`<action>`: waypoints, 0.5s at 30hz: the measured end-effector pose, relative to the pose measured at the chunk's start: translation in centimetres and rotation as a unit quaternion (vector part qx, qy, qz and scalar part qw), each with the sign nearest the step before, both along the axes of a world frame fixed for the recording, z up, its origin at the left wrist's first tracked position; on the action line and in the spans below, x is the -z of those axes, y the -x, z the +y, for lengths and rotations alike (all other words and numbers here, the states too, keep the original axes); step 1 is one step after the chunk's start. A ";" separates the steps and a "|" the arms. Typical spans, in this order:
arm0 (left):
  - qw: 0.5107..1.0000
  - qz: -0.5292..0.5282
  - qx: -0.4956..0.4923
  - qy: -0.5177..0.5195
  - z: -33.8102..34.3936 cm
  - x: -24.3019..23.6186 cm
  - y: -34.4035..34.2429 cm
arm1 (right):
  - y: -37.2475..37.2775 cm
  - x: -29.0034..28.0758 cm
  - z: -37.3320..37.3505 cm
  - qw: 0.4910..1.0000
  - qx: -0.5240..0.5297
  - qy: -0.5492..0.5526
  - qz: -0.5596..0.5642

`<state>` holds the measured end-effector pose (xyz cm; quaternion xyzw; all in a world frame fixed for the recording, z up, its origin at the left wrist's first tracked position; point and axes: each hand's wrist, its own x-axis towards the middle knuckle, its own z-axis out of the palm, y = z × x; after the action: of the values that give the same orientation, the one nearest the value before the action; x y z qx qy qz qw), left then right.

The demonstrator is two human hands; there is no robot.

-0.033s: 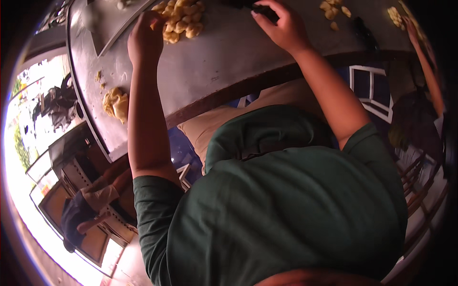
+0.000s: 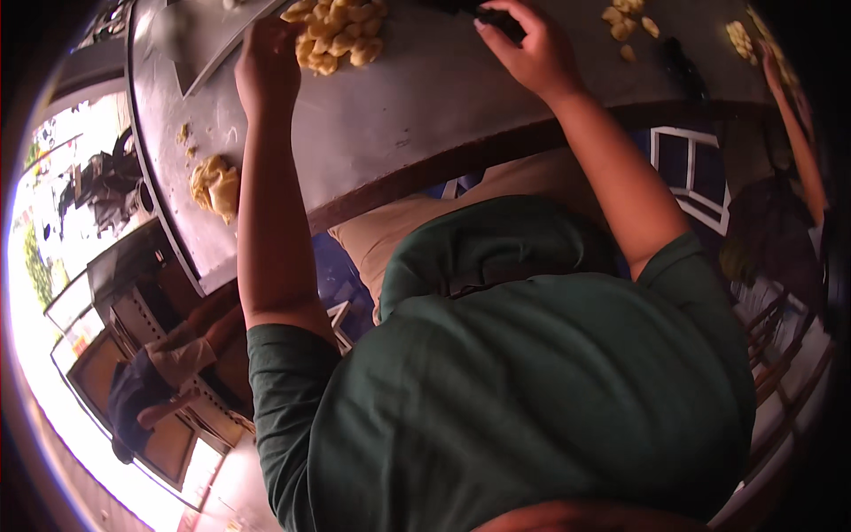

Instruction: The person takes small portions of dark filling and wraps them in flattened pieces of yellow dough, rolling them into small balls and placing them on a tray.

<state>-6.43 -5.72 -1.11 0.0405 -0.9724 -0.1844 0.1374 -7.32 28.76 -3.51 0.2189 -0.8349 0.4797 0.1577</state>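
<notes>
On the metal table (image 2: 355, 120), my left hand (image 2: 270, 58) is at the left side of a heap of small pale-yellow dough pieces (image 2: 341, 35). Its fingers are turned away and mostly hidden, so what they hold does not show. Further right, my right hand (image 2: 536, 53) is curled, thumb and fingers closed around a dark object (image 2: 507, 25) whose kind I cannot make out. A larger lump of dough (image 2: 214, 188) lies beside my left forearm, with small crumbs near it.
A metal-edged sheet (image 2: 208, 62) lies at the far left. More dough pieces (image 2: 625, 18) and a long dark object (image 2: 683, 71) are on the right, near another person's arm (image 2: 789, 124). Another person (image 2: 146, 390) is in the left background.
My left hand has turned slightly at the dough heap, and its fingertips show less. The right hand stays on the dark object. The view has shifted slightly.
</notes>
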 end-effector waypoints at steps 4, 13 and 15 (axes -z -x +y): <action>0.905 0.184 -0.090 -0.373 -1.0 0.6 -2.0 | -0.2 0.1 0.0 0.998 0.026 -0.044 0.021; 0.999 0.034 -0.031 0.030 0.7 1.2 -13.0 | 0.1 0.5 -0.3 0.999 0.032 -0.011 -0.037; 0.998 -0.034 -0.035 0.047 0.5 0.4 -13.4 | 0.2 0.4 0.2 0.988 0.101 0.019 -0.115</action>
<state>6.94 -5.19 -1.55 0.0743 -0.9821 -0.1318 0.1126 -7.52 29.00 -3.95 0.0736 -0.8559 0.4995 0.1120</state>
